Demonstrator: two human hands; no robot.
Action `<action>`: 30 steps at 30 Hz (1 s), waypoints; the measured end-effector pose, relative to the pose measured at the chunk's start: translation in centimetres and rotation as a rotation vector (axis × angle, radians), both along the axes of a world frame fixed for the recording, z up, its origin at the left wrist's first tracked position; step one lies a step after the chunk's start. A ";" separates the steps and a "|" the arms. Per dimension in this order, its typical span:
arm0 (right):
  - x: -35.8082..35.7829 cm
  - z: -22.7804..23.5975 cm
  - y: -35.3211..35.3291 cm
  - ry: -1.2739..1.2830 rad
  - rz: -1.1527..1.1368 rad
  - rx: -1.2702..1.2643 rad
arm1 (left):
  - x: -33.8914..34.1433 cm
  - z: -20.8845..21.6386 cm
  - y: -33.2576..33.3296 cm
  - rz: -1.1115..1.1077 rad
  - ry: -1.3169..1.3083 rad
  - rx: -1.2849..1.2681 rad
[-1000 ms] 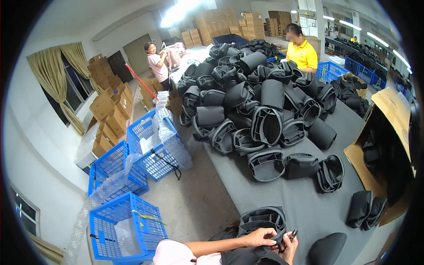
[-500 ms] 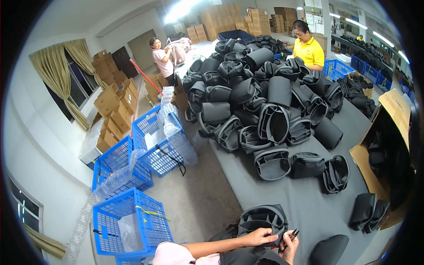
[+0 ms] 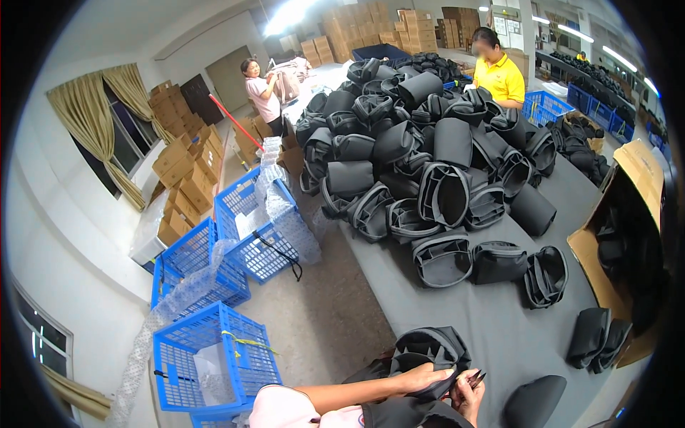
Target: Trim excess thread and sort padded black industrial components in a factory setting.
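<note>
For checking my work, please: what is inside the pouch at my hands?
Inside the pouch, dividers are visible. Your left hand covers its near part, so what lies behind is hidden.

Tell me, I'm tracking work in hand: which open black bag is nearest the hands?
The divided bag at the table's near edge, with the left hand on it; the other open bags lie farther off.

Pointed tool [image 3: 480, 376], handle mostly hidden
</note>
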State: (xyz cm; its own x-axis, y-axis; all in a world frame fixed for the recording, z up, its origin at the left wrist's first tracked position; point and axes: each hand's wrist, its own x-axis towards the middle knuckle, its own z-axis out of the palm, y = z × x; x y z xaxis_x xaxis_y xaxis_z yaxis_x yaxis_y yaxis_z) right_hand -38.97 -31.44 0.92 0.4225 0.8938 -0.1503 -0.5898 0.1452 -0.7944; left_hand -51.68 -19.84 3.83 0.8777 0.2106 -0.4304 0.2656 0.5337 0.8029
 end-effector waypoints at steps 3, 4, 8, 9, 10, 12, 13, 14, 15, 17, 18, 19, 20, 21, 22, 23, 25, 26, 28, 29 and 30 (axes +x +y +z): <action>0.1 0.3 0.0 -0.028 -0.040 0.033 | 0.0 -0.3 0.2 -0.048 0.030 0.043; 0.1 0.5 -0.1 -0.019 -0.035 0.059 | 0.1 0.0 0.2 -0.056 0.024 0.076; 0.0 0.2 -0.6 -0.042 -0.067 0.042 | 0.4 1.2 -0.4 0.019 -0.031 0.153; 0.0 0.4 -0.7 -0.049 -0.058 0.042 | 0.5 -0.2 -0.5 0.023 -0.026 0.193; 0.0 0.6 -0.8 -0.056 -0.049 0.042 | 0.4 -1.0 -0.6 0.027 -0.020 0.233; 0.0 0.6 -1.1 -0.056 -0.055 0.019 | 0.6 0.1 -0.5 0.003 -0.024 0.204; 0.0 0.6 -1.2 -0.056 -0.052 0.001 | 0.5 0.6 -0.4 -0.013 -0.028 0.179; -0.1 0.7 -1.2 -0.055 -0.053 -0.001 | 0.5 0.7 -0.4 -0.013 -0.026 0.178; -0.1 0.9 -1.1 -0.069 -0.059 -0.011 | 0.5 0.8 -0.4 -0.019 -0.026 0.153; -0.2 1.0 -1.1 -0.083 -0.068 -0.022 | 0.5 0.9 -0.5 -0.028 -0.025 0.127; -0.2 1.0 -1.2 -0.077 -0.064 -0.022 | 0.5 1.0 -0.6 -0.007 -0.013 0.106; -0.2 0.9 -1.2 -0.071 -0.060 -0.021 | 0.6 1.0 -0.6 0.013 -0.002 0.084; -0.1 0.9 -1.2 -0.070 -0.060 -0.022 | 0.6 0.9 -0.7 0.012 -0.001 0.083; -0.1 0.9 -1.2 -0.063 -0.056 -0.024 | 0.7 0.6 -0.9 0.034 -0.010 0.077; -0.1 0.9 -1.3 -0.055 -0.051 -0.027 | 0.7 0.3 -0.9 0.056 -0.019 0.069; -0.2 0.9 -1.3 -0.054 -0.052 -0.029 | 0.6 0.1 -0.8 0.055 -0.018 0.067; -0.2 1.0 -1.3 -0.060 -0.050 -0.047 | 0.4 -0.3 -0.5 -0.016 0.001 0.073; -0.2 1.0 -1.3 -0.060 -0.049 -0.048 | 0.4 -0.7 -0.4 -0.015 0.001 0.073; -0.2 1.1 -1.3 -0.051 -0.051 -0.050 | 0.4 -1.2 -0.5 -0.029 -0.020 0.092; -0.2 1.2 -1.3 -0.051 -0.050 -0.050 | 0.4 -1.2 -0.5 -0.029 -0.020 0.091; -0.1 1.2 -1.2 -0.050 -0.049 -0.054 | 0.4 -1.1 -0.5 -0.028 -0.012 0.076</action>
